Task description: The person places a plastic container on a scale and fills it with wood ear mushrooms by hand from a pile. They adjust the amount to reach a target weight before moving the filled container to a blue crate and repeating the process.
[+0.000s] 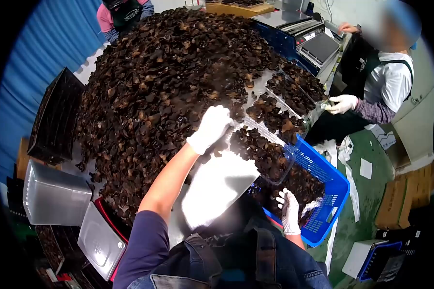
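A large heap of dark dried wood ear mushrooms [169,86] covers the table. My left hand [211,129], in a white glove, is at the heap's near right edge with its fingers curled closed; what they hold, if anything, is hidden. Beside it stands a clear plastic tray [288,168] filled with mushrooms, its near end over a blue basket [340,185]. My right hand [289,212], also gloved, is above the mushrooms in this basket, fingers apart and nothing visible in them. Another clear tray of mushrooms [275,115] lies further back.
On the right a co-worker's gloved hand [342,104] touches a tray of mushrooms. A scale [320,47] stands behind. Another person [125,17] is at the far left. A translucent bin [55,195] and a black crate [58,115] line the left side; cardboard boxes [395,204] sit at right.
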`<state>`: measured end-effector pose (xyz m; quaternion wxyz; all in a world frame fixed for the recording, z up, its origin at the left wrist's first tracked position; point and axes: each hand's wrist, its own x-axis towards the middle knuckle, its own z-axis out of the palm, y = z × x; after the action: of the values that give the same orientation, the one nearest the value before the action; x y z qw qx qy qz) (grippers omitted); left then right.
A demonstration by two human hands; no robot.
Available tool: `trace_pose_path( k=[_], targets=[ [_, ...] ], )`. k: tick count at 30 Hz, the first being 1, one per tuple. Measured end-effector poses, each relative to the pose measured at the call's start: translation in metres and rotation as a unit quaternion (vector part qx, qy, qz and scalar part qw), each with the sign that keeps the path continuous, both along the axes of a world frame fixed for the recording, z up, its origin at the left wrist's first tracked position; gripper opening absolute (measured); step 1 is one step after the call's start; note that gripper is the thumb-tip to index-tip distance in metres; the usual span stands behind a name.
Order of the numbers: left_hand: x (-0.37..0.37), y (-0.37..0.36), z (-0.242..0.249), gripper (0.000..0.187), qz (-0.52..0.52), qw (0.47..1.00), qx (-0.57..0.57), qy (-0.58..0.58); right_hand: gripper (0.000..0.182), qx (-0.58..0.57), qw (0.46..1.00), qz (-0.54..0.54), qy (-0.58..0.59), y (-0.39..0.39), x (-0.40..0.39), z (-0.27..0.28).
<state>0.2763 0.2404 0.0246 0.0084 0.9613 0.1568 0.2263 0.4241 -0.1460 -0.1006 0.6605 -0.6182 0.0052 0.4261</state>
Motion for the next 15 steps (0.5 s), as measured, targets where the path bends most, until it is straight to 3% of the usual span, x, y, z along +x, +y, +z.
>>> trace_pose_path(
  k=[6,9,11,15],
  targets=[
    [0.007,0.014,-0.015,0.035,0.028,0.992,0.019,0.123,0.034,0.002,1.0,-0.001,0.005,-0.005,-0.003,0.002],
    [0.007,0.016,-0.023,0.019,0.015,0.995,0.007,0.101,0.034,0.0,1.0,0.001,0.01,-0.004,-0.002,0.002],
    [0.011,0.014,-0.029,0.026,0.041,0.993,0.022,0.106,0.034,-0.008,1.0,0.003,0.009,-0.003,-0.003,0.004],
    [0.007,0.016,-0.021,0.015,0.061,0.994,-0.002,0.087,0.033,-0.007,1.0,0.01,0.012,-0.003,-0.001,0.001]
  ],
)
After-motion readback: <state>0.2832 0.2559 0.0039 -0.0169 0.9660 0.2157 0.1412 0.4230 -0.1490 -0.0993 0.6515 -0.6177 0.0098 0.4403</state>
